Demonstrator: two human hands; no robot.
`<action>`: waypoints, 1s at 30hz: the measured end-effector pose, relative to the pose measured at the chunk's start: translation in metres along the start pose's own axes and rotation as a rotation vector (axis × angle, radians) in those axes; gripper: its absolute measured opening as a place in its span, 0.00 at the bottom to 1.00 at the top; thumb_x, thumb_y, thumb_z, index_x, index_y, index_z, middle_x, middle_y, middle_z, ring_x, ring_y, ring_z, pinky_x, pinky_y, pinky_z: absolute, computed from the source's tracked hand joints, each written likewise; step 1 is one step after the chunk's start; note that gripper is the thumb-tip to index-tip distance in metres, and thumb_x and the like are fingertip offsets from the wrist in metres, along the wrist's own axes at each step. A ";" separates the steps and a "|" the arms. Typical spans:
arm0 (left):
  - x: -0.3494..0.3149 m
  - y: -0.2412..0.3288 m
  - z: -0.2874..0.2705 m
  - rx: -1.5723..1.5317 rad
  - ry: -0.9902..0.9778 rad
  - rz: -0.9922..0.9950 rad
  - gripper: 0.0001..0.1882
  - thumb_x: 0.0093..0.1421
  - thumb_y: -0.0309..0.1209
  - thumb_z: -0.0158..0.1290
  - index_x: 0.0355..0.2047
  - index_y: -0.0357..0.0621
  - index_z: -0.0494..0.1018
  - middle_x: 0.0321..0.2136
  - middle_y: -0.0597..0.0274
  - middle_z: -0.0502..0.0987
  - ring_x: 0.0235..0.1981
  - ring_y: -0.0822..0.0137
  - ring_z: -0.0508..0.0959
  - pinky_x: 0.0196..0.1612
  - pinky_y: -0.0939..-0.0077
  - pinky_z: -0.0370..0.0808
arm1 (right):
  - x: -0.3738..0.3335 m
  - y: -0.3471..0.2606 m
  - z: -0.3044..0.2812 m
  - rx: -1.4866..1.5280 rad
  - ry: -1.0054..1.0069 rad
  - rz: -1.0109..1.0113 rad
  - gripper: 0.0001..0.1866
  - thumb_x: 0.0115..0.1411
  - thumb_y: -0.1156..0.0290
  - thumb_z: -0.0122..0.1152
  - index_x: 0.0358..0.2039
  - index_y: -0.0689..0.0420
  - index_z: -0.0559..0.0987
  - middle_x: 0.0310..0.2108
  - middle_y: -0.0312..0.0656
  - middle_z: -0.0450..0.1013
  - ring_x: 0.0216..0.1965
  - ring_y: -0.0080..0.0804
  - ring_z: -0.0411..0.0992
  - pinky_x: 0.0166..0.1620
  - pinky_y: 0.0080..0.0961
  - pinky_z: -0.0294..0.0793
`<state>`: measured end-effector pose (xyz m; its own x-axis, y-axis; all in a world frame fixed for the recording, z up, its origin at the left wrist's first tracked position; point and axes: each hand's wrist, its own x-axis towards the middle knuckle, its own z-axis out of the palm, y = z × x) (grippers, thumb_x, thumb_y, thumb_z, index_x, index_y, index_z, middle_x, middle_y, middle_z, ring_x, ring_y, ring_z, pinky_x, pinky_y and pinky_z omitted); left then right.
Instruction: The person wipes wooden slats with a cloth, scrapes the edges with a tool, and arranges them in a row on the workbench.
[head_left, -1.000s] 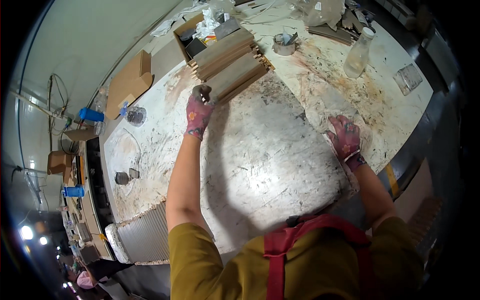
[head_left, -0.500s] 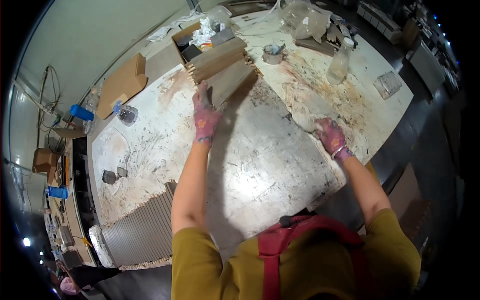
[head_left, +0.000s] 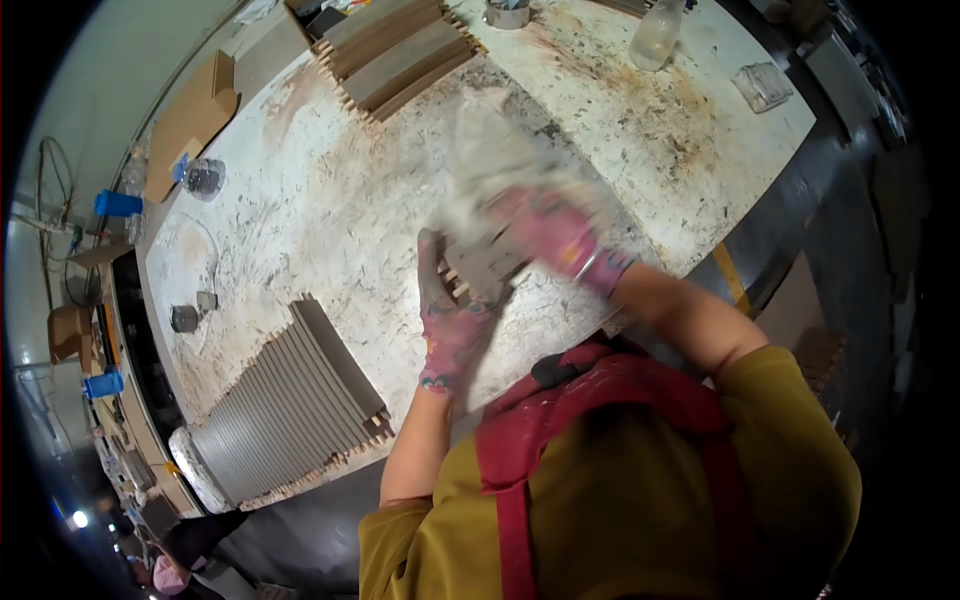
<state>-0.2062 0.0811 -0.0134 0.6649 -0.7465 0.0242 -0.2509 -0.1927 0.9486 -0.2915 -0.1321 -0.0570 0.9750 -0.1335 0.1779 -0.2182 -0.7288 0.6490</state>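
Observation:
Near the front middle of the table, my left hand (head_left: 458,318), in a pink patterned glove with grey fingers, grips the end of a grey-brown wooden board (head_left: 492,262). Pale pegs show at the board's end between thumb and fingers. My right hand (head_left: 552,232), gloved alike and smeared by motion, holds a crumpled off-white cloth (head_left: 492,150) over the board. The cloth hides much of the board. Farther back lies a stack of similar boards (head_left: 400,65) with pegged ends. At the front left a long row of boards (head_left: 290,410) stands on edge, packed close together.
A cardboard piece (head_left: 195,125) and a clear plastic jug (head_left: 203,178) lie along the left side. A small dark can (head_left: 184,318) stands nearer. Toward the back are a metal tin (head_left: 507,14), a bottle of cloudy liquid (head_left: 657,35) and a clear wrapped packet (head_left: 762,88).
My left hand has come back from the far stack toward my body with a board in its grip. My right hand has swept the cloth leftward onto that board.

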 end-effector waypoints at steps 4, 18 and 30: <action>-0.021 0.029 -0.019 -0.176 0.135 -0.045 0.54 0.50 0.21 0.61 0.67 0.55 0.35 0.62 0.49 0.52 0.54 0.56 0.69 0.44 0.68 0.80 | -0.046 0.113 0.059 1.012 -0.233 0.528 0.16 0.58 0.71 0.50 0.48 0.53 0.74 0.45 0.48 0.71 0.42 0.43 0.73 0.45 0.37 0.74; -0.042 0.005 -0.030 -0.410 0.147 -0.143 0.54 0.48 0.28 0.64 0.68 0.53 0.38 0.62 0.51 0.55 0.57 0.57 0.65 0.55 0.66 0.70 | -0.030 0.073 0.004 0.699 -0.133 0.148 0.20 0.57 0.71 0.51 0.51 0.50 0.75 0.51 0.47 0.68 0.48 0.43 0.70 0.49 0.34 0.72; -0.024 0.013 -0.041 -0.309 -0.013 -0.312 0.48 0.49 0.23 0.61 0.66 0.41 0.44 0.58 0.52 0.61 0.51 0.62 0.71 0.50 0.70 0.75 | 0.004 -0.011 -0.069 0.997 0.170 -0.049 0.22 0.56 0.60 0.55 0.53 0.39 0.73 0.54 0.38 0.68 0.54 0.38 0.68 0.56 0.45 0.66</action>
<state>-0.1968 0.1223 0.0108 0.6658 -0.6915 -0.2805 0.1841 -0.2120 0.9598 -0.2886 -0.0787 -0.0123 0.9458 -0.0478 0.3213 0.0330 -0.9699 -0.2414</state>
